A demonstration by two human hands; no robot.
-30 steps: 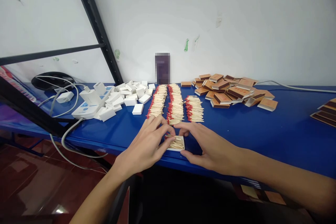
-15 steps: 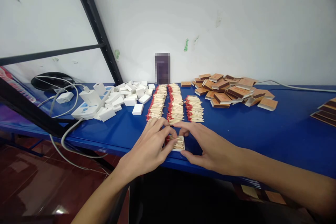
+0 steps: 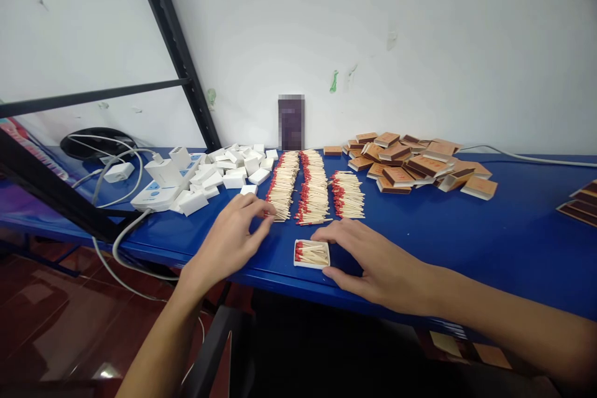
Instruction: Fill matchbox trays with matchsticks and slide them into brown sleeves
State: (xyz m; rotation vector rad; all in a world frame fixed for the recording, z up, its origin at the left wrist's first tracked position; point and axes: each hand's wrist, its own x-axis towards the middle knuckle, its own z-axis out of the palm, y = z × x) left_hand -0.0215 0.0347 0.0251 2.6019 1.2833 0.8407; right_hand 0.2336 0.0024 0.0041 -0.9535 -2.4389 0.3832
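Note:
A small white tray (image 3: pixel 311 254) holding red-tipped matches lies near the front edge of the blue table (image 3: pixel 466 236). My right hand (image 3: pixel 368 258) rests at its right side, thumb and forefinger against the tray's edge. My left hand (image 3: pixel 228 239) lies on the table to the tray's left, fingers stretched toward the nearest row of loose matches (image 3: pixel 282 185), holding nothing. Two more match rows (image 3: pixel 311 186) (image 3: pixel 347 194) lie just behind the tray.
A heap of white inner trays (image 3: pixel 228 171) sits at the back left beside a power strip with chargers and cables (image 3: pixel 158 183). Brown matchbox sleeves (image 3: pixel 415 161) are piled at the back right, more at the far right edge (image 3: pixel 578 202). A black metal frame (image 3: pixel 177 50) crosses the left.
My left hand has left the tray and moved left and back toward the left match row. The right hand stays at the tray. The matches in the tray now show uncovered.

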